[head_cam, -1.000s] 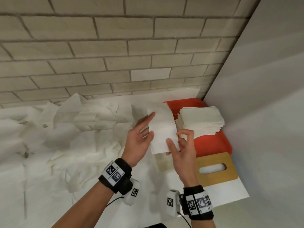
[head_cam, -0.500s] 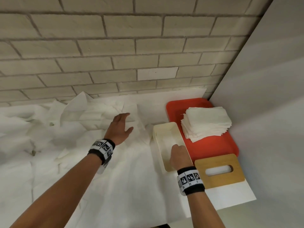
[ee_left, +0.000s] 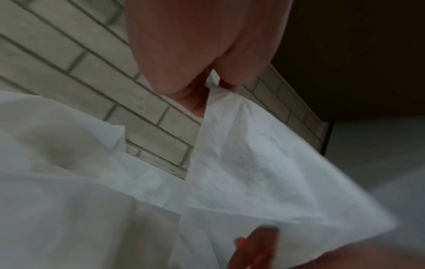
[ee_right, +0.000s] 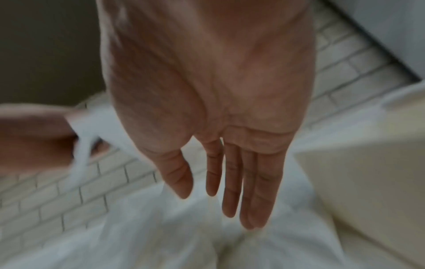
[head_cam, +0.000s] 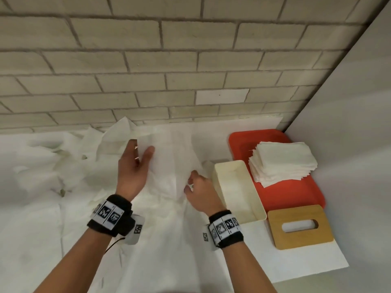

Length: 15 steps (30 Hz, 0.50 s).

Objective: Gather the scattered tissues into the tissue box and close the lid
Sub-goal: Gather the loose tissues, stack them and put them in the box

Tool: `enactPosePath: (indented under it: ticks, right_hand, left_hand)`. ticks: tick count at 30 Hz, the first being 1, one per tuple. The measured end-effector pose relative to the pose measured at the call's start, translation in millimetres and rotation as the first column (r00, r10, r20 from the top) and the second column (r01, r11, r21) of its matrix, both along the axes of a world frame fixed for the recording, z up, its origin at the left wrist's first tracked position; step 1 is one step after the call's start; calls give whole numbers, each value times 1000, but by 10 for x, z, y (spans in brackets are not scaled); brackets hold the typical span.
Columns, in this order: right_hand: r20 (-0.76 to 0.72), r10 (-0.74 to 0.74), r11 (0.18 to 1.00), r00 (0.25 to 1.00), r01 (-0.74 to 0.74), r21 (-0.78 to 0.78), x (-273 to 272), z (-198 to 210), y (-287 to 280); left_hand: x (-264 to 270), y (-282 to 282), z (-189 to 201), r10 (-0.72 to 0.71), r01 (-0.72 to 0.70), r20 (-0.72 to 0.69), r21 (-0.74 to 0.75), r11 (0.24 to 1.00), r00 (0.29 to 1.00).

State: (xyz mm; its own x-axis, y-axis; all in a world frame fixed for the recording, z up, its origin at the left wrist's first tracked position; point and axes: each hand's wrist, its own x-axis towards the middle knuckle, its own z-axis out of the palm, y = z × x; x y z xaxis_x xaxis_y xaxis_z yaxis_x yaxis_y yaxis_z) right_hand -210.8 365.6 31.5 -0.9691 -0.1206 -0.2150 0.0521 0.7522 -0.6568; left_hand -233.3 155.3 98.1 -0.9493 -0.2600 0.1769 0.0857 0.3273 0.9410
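Holding a white tissue (head_cam: 171,157) up over the bench (head_cam: 306,269), my left hand (head_cam: 133,172) pinches its upper edge; the left wrist view shows the sheet (ee_left: 253,163) caught between thumb and fingers (ee_left: 227,85), hanging down and spreading wide. My right hand (head_cam: 202,192) sits at the tissue's lower right corner. From the head view its fingers look slightly bent against the sheet, but the right wrist view shows the hand (ee_right: 218,127) with fingers (ee_right: 250,191) straight and loose, gripping nothing, so I read it as released, at most touching the paper.

Scattered tissues (head_cam: 55,166) lie crumpled across the left half of the bench, up to the brick wall (head_cam: 169,60). Just right of my right hand stands the cream tissue box (head_cam: 239,187), lid off; I cannot make out what lies inside. Touching its right side is a red tray (head_cam: 296,197), pushed into the corner, carrying a neat stack of folded tissues (head_cam: 283,161). The wooden lid (head_cam: 300,226), with its oval slot, lies flat on the bench in front of the tray, just beside the near right corner of the box. Both of my wrists wear black bands with printed markers (head_cam: 110,214).
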Motion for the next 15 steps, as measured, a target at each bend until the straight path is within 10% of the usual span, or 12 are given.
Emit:
enactPosePath:
  ticks: [3,5,9,15]
  right_hand:
    - [193,54,987,980,-82,140,-3,-288,-255]
    - [60,-57,990,997,49,134,92,-375,-362]
    - [-132,-474,752,870,322,-576,383,-9,-667]
    - [-170,-657,609,735,384,-694,664,433,-487]
  left_hand:
    - [169,-298,-47,44,-48,24,172,984,999]
    - [287,-430,-95,38,-52,64,229,972,997]
    - [465,-553,-243,-1,-15,80,205,979,997]
    - [608,-343,-257,-160,138,97,202,970,982]
